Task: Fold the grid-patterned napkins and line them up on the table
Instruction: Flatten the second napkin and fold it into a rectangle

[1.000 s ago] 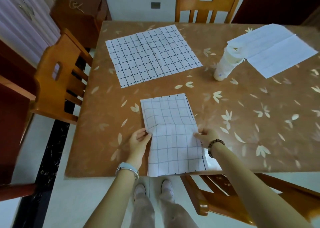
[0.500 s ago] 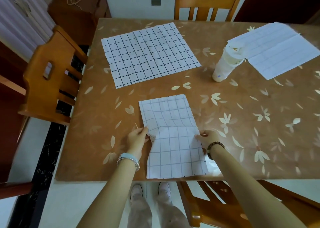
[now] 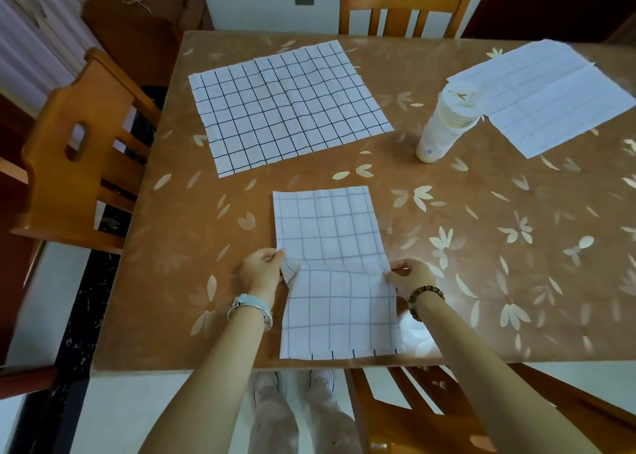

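Left hand [image 3: 262, 270] and right hand [image 3: 409, 276] each pinch, seemingly lifting, the folded napkin's [image 3: 330, 267] side edges mid-length

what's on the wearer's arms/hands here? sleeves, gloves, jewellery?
No gloves and no sleeves in view: both forearms are bare to the frame edge. The left hand has a silver metal bangle at the wrist. The right hand has a bracelet of dark brown round beads at the wrist. No rings can be made out.

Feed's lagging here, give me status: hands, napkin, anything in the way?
Left hand and right hand pinching near napkin's side edges. Second napkin flat, unfolded. Nothing in the way.
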`<state>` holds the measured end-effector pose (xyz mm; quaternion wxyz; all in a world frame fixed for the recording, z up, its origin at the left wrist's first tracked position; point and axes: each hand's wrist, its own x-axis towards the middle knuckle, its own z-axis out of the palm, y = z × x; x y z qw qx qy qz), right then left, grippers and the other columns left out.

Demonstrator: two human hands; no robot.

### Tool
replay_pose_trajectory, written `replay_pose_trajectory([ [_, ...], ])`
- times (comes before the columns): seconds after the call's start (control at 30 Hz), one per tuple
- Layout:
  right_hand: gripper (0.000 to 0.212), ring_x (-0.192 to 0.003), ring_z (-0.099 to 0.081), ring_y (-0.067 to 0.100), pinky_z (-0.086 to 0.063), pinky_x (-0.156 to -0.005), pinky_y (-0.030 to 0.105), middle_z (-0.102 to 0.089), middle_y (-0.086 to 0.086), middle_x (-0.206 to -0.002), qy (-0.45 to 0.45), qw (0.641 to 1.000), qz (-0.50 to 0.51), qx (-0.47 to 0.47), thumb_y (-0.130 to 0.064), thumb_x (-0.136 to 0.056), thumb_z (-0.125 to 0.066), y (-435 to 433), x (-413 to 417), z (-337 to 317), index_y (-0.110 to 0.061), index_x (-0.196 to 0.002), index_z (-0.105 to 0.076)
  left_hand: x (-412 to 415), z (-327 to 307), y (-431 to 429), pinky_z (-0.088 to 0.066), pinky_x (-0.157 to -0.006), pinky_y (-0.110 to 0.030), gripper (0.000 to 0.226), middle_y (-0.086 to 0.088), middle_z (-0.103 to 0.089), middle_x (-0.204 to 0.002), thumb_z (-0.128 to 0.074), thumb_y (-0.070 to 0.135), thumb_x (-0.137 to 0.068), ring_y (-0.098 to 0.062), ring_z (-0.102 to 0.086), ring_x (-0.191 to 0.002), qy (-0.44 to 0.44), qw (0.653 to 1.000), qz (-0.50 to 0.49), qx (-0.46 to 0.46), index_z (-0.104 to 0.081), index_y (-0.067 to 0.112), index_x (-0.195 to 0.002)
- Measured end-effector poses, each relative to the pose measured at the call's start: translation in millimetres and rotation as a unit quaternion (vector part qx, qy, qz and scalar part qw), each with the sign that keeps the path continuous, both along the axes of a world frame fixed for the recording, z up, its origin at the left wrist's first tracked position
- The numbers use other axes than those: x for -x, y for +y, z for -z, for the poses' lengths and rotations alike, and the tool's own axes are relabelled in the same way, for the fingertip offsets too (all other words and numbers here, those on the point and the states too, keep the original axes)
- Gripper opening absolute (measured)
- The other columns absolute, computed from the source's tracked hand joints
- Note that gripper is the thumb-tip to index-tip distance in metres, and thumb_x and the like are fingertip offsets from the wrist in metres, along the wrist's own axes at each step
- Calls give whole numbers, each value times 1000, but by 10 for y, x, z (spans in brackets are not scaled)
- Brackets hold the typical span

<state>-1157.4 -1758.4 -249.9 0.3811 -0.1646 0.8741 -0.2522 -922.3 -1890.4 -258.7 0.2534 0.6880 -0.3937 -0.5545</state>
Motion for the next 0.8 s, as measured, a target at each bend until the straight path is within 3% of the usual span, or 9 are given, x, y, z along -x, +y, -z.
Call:
replay_pose_trajectory([
  [0.13, 17, -82, -61, 15, -52, -79, 28, -67, -1, -90, 35, 995, 1, 93, -13, -83, -69, -129, -2, -124, -11, -99, -65, -9, -26, -18, -58, -86, -46, 17, 1, -70, -84, -70, 17, -89, -22, -68, -89, 0, 1000, 9, 20, -64, 27, -77],
  [0.23, 8, -79, -58, 7, -44, -66, 14, -63, -6, -88, 37, 987, -27, 154, -13, -87, -65, -377, -47, -283, -14, -94, -62, -15, -83, -40, -58, -87, -38, 19, 6, -70, -85, -69, 13, -90, -15, -67, -88, 13, 999, 23, 47, -64, 29, -80],
  [0.37, 16, -89, -61, 9, -48, -75, 19, -67, -5, -103, 35, 963, -161, 212, -12, -89, -61, -847, -169, -389, -24, -98, -67, -8, -133, -71, -55, -79, -27, 21, 7, -71, -86, -66, 7, -91, -10, -67, -87, 41, 994, 57, 88, -67, 26, -82],
  [0.47, 25, -110, -52, 14, -43, -95, 28, -60, -2, -120, 82, 915, -324, 225, -13, -90, -60, -1200, -320, -434, -34, -103, -65, -12, -108, -143, -52, -70, -24, 18, 9, -69, -78, -67, 5, -89, -10, -65, -78, 32, 989, 96, 112, -71, 23, -86],
  [0.53, 28, -123, -44, 21, -34, -104, 32, -54, 5, -130, 138, 869, -412, 236, -11, -90, -62, -1405, -421, -458, -29, -110, -67, -17, -121, -190, -50, -69, -20, 18, 12, -70, -77, -68, 5, -88, -2, -65, -74, 44, 986, 122, 109, -72, 23, -87],
  [0.67, 28, -138, -32, 30, -26, -109, 44, -43, 5, -146, 235, 790, -518, 230, -14, -86, -68, -1708, -582, -500, -28, -110, -69, -49, -202, -304, -47, -66, -10, 12, 9, -70, -79, -67, 2, -89, 9, -63, -69, 61, 974, 185, 114, -73, 10, -94],
  [0.8, 16, -146, -17, 22, -6, -118, 40, -36, -3, -152, 289, 743, -581, 167, -32, -89, -64, -1842, -608, -493, -31, -103, -70, -102, -228, -410, -45, -65, -9, 10, 5, -70, -78, -66, 2, -89, 7, -62, -69, 67, 970, 207, 112, -72, 9, -93],
])
